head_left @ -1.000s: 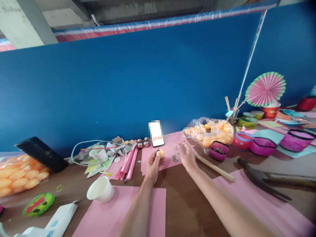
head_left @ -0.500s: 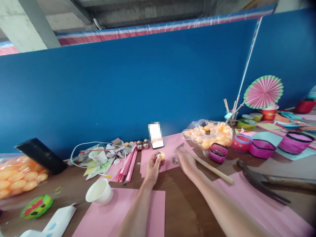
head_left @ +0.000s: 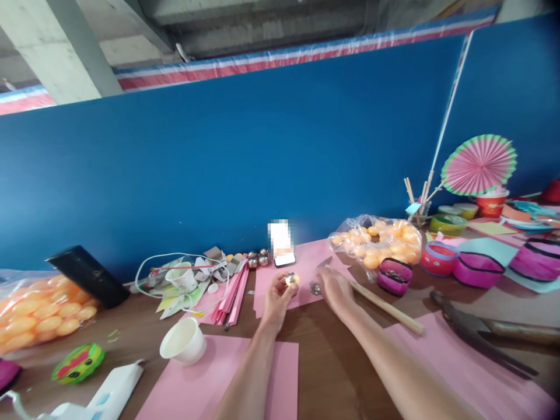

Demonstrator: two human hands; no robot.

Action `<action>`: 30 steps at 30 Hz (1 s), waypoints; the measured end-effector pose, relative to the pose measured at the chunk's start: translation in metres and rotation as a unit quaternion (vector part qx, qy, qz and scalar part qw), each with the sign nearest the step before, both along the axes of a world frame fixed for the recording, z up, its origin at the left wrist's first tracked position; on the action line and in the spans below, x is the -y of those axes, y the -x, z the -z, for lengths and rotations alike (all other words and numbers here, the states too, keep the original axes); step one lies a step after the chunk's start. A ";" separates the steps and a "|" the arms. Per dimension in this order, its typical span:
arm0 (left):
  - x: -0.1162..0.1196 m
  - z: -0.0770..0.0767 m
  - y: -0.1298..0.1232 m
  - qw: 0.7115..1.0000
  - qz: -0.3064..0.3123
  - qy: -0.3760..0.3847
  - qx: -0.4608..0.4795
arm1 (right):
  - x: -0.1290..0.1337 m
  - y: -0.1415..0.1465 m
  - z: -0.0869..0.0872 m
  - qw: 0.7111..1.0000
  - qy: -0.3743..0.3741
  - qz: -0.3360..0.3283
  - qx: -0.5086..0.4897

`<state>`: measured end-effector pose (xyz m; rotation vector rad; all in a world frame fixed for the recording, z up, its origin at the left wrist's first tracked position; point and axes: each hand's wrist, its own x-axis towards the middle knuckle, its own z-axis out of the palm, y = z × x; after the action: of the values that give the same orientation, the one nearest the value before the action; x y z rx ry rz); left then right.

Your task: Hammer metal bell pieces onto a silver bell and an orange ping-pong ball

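Note:
My left hand (head_left: 279, 298) holds a small orange ball (head_left: 292, 280) between thumb and fingers, with something shiny on its top. To its right, my right hand (head_left: 336, 290) is closed around a knife, whose blade (head_left: 324, 263) points up and left over the pink paper (head_left: 305, 273). The knife's handle is hidden in that hand. Beside the right fingers lies a small cluster of metal bits (head_left: 315, 288). A phone (head_left: 282, 245) stands upright against the blue board, just behind the hands.
At the right are a wooden stick (head_left: 389, 309), a purple pouch (head_left: 395, 276), a bag of orange balls (head_left: 376, 239) and a hammer (head_left: 476, 329). A white cup (head_left: 182, 342), paper scraps (head_left: 192, 280) and a power strip (head_left: 112, 396) stand or lie to the left.
The view has shifted slightly, so most things appear further right. The ball has turned in my left hand, showing more of its shiny top. Both hands keep their holds.

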<state>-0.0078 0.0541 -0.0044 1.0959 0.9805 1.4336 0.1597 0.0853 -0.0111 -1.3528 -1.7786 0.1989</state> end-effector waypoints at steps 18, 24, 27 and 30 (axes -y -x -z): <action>0.008 -0.011 -0.003 1.000 -0.009 -0.005 0.003 | 0.028 0.022 -0.029 0.969 0.049 -0.116 -0.214; 0.008 -0.011 -0.004 1.000 0.000 -0.010 0.027 | 0.032 0.030 -0.031 0.945 0.085 -0.141 -0.282; 0.009 -0.013 -0.004 1.000 -0.001 -0.009 0.026 | 0.033 0.031 -0.032 0.937 0.102 -0.150 -0.297; 0.011 -0.015 -0.005 1.000 -0.002 -0.006 0.022 | 0.033 0.032 -0.031 0.937 0.105 -0.161 -0.290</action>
<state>-0.0025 0.0430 0.0111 1.0677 0.9448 1.4617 0.1280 0.0524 0.0199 -0.9882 -1.4767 0.8949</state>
